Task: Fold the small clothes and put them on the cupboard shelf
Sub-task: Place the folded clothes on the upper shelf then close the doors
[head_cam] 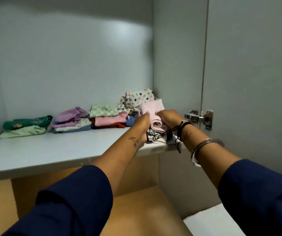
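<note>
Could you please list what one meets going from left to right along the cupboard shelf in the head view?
Green pile → purple pile → checked-and-pink pile → left hand → pink garment → right hand → door hinge.

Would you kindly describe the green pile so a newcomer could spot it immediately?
Look along the cupboard shelf to its far left end. The green pile sits there, last in the row: a dark green garment atop a pale mint one, the only all-green stack.
</note>
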`<state>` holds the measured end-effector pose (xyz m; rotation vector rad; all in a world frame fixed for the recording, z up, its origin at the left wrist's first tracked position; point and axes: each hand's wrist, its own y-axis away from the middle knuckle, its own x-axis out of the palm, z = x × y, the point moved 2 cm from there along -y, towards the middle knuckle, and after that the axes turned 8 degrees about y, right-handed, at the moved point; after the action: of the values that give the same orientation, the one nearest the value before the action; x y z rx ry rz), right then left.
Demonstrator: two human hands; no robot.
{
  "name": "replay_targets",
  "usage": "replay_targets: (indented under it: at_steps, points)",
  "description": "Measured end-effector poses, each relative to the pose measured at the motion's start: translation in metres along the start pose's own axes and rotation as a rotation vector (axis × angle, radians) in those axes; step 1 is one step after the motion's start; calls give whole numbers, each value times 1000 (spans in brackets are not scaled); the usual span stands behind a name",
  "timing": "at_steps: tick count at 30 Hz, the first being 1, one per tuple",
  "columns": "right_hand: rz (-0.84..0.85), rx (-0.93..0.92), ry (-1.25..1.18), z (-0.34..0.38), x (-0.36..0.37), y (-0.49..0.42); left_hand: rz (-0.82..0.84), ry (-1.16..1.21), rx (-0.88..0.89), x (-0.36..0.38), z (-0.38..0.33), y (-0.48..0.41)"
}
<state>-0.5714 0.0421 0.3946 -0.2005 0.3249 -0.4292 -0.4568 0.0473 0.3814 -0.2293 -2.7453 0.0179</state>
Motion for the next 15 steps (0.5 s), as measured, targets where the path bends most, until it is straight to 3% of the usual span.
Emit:
replay_targets:
  at_steps: [2,5,8,11,13,15]
  points:
    - [-2,58,-8,-14,-1,-19,-7,-23,-17,7,5,-15]
    - [-75,-18,59,-18,-4,-33,-15,-65,2,13,6,-25]
    - [-258,-259,415,-11,-12,-20,-34,-66,19,6,6,-30]
    - [-408,-717,775,4,-11,9,-61,-85,109,-6,-1,-35]
    - [-272,-917,977,6,-1,21,-86,-198,176,-17,-7,-35]
    - [-97,-895,1178,-2,12,23,-186,-579,271,-36,-9,-36]
